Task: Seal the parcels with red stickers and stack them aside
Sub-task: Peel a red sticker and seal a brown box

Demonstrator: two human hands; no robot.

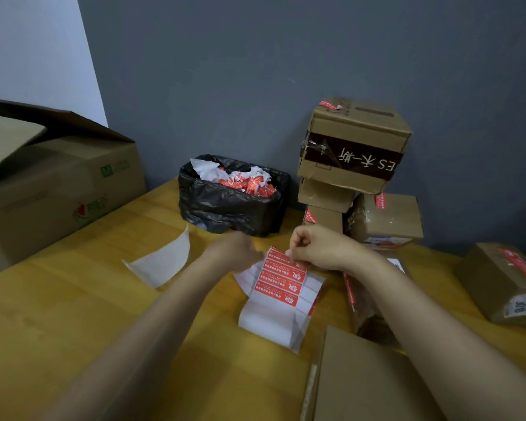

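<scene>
A white backing sheet with several red stickers (281, 279) lies on the wooden table (73, 299) in the middle. My left hand (234, 249), blurred, holds the sheet's top left edge. My right hand (316, 247) pinches the end of the topmost red sticker at the sheet's far edge. A plain cardboard parcel (368, 381) sits at the near right, partly under my right forearm. Another parcel with red stickers (365, 302) lies under my right arm. Stacked sealed parcels (353, 153) stand at the back right against the wall.
A bin lined with a black bag (231, 202) holds crumpled sticker scraps behind the sheet. A curled empty backing sheet (164, 262) lies to the left. A large open carton (58, 183) fills the far left. A stickered parcel (504, 284) sits at the right edge.
</scene>
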